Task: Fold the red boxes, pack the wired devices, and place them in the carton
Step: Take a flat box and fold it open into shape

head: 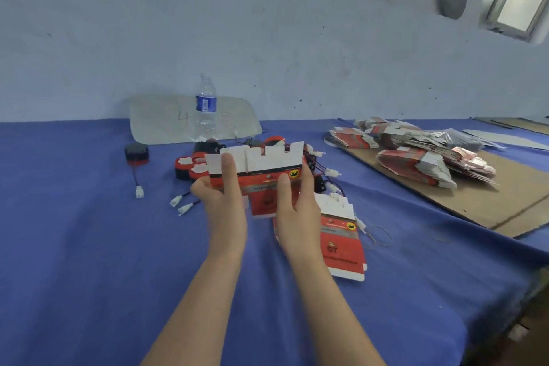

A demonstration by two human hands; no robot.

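The left hand (pixel 222 196) grips the left end of a flattened red box (pixel 261 166), its thumb lying upward across the white flap and its fingers behind the card. The right hand (pixel 297 205) holds the same box at the right end, thumb pressed on the red printed face and fingers curled round the edge. The box is held upright above the blue cloth (pixel 89 246), with its notched white flaps at the top. A second red box (pixel 341 244) lies flat on the cloth just beside the right wrist, with a rubber band (pixel 380 235) near its right side. Behind the held box sits a cluster of red and black wired devices (pixel 190 168), their white connectors trailing onto the cloth. A single device (pixel 136 153) stands apart to the left with its wire stretched toward the viewer. A water bottle (pixel 205 107) stands upright further back, in front of a clear plastic sheet (pixel 166 119). To the right, a stack of flat boxes (pixel 416 163) rests on a cardboard sheet (pixel 490 205).
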